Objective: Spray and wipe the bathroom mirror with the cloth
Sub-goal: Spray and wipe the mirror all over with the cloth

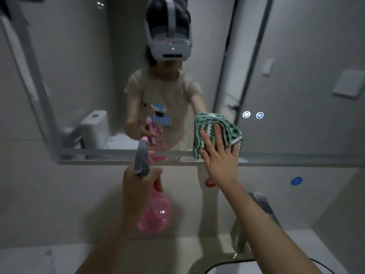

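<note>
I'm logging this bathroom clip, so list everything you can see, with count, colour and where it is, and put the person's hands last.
mirror: one, on the wall, bottom edge above the sink, reflecting the person and the room
cloth: one, green and white, flat against the mirror's lower edge
spray bottle: one, pink with grey head, held up below the mirror
lit touch icons: two, white, on the glass right of the cloth
tap: one, grey, under the right forearm
wall dots: one blue, one red, below the mirror
left hand: grips the spray bottle's neck
right hand: fingers spread, presses the cloth to the mirror
</note>
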Motion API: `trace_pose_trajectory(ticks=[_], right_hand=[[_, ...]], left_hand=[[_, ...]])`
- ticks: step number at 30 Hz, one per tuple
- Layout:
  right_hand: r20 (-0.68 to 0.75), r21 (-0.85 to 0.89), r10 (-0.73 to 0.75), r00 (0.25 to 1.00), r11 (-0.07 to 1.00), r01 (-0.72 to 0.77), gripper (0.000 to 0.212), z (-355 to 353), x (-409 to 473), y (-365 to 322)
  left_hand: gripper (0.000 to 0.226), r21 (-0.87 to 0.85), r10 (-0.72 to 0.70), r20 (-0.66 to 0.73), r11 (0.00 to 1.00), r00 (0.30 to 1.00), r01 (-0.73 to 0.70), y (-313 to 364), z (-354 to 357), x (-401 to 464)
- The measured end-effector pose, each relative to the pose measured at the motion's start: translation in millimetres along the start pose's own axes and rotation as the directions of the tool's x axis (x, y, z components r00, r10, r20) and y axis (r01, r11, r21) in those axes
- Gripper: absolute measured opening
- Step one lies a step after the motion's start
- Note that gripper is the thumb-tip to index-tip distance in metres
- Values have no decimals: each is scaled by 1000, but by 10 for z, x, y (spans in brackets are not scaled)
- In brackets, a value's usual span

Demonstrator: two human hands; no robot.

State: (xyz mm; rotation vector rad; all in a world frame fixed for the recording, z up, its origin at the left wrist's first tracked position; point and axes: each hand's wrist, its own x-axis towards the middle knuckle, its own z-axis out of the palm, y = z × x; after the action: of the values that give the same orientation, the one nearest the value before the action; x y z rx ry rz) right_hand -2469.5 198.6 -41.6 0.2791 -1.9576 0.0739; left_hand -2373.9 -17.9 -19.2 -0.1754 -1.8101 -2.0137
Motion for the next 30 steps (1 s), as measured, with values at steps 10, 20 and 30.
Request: trace_pose_trajectory(ticks=[10,20,30], right_hand=[[40,23,7,999,1000,-8,52,46,-54,132],[36,105,246,969,963,-248,53,117,594,-1125],[-19,116,23,1000,993,-20,54,355,1279,-3016]], left_hand=[[17,-62,-22,-38,998,999,20,-20,172,8],[49,-192,13,-119,981,993,-36,184,-727,336],[8,-42,15,-245,999,969,-26,324,-1932,544]])
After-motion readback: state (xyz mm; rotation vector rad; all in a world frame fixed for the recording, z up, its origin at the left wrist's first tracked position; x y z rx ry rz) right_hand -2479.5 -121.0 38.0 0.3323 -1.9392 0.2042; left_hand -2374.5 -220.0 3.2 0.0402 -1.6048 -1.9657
